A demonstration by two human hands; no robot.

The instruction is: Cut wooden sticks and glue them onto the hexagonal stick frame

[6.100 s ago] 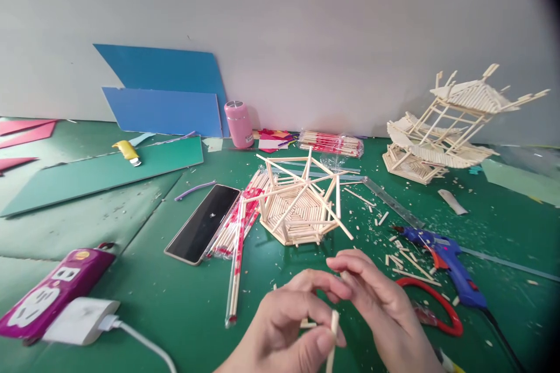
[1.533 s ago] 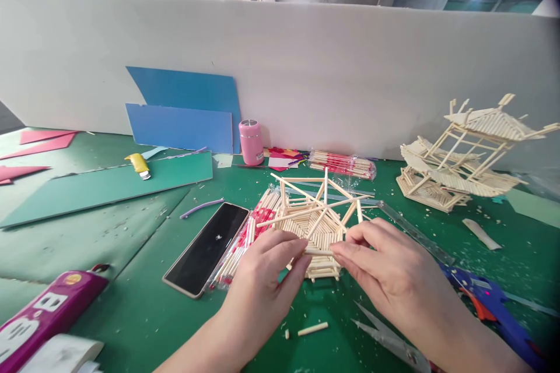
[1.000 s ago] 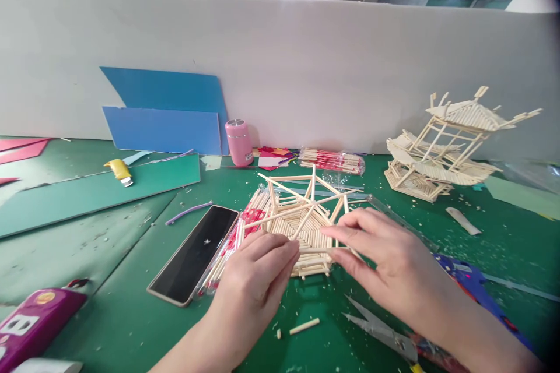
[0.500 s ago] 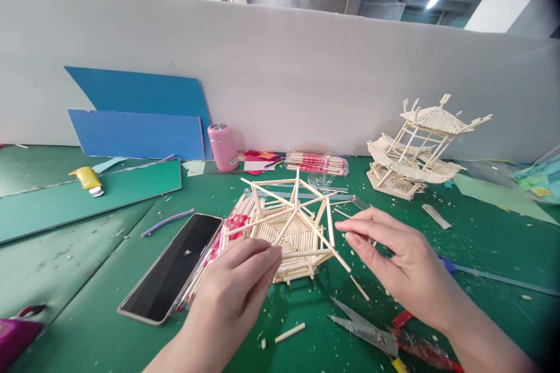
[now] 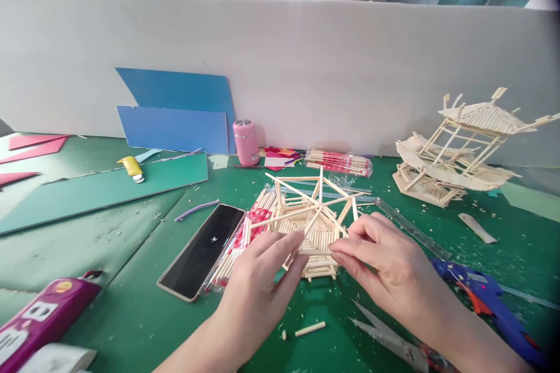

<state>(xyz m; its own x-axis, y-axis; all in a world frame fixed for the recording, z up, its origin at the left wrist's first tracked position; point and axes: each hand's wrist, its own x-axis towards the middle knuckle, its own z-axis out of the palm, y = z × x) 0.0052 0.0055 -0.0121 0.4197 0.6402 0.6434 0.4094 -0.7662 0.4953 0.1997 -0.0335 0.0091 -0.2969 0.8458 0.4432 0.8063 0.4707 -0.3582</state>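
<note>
Facing a pale wall (image 5: pixel 280 58) over a green table (image 5: pixel 144 315), pinching a stick (image 5: pixel 317 253) by one end in the left hand (image 5: pixel 262 271) and by the other in the right hand (image 5: pixel 389 253), with tips hidden. Just beyond the hands, partly covering the near side of a frame (image 5: pixel 306 227); impossible to make out contact between stick and frame. Beside the left hand, blocking part of a bundle (image 5: pixel 261 218). Nearer than the right hand, losing the rear of the scissors (image 5: pixel 391 341); right of it, masking the tip of a glue gun (image 5: pixel 499 308).
</note>
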